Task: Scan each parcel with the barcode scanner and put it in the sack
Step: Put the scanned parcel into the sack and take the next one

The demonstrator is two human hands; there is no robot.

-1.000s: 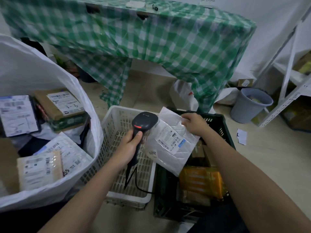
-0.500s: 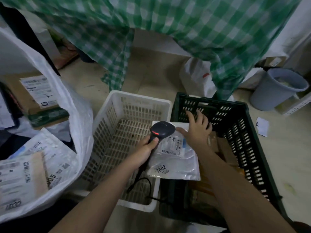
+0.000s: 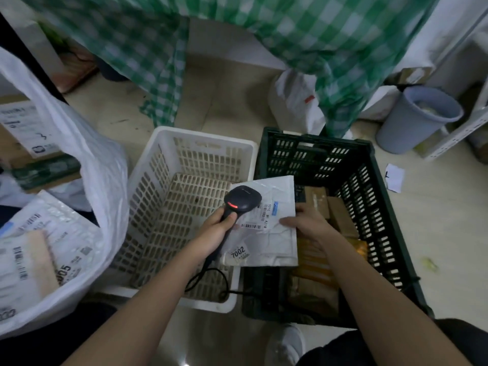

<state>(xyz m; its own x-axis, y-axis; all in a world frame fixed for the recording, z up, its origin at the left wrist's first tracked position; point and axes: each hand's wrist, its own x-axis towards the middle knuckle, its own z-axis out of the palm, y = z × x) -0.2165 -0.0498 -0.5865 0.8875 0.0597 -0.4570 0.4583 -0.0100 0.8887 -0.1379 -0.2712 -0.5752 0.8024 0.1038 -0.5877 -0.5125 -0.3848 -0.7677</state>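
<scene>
Gripping the barcode scanner [image 3: 241,200], the left hand [image 3: 215,231] aims at a white parcel [image 3: 269,233] just right. The right hand [image 3: 306,223] pinches its right edge; the sack [image 3: 87,165] lies far left.

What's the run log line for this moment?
left hand: holds scanner | right hand: holds white parcel | sack: waiting
</scene>
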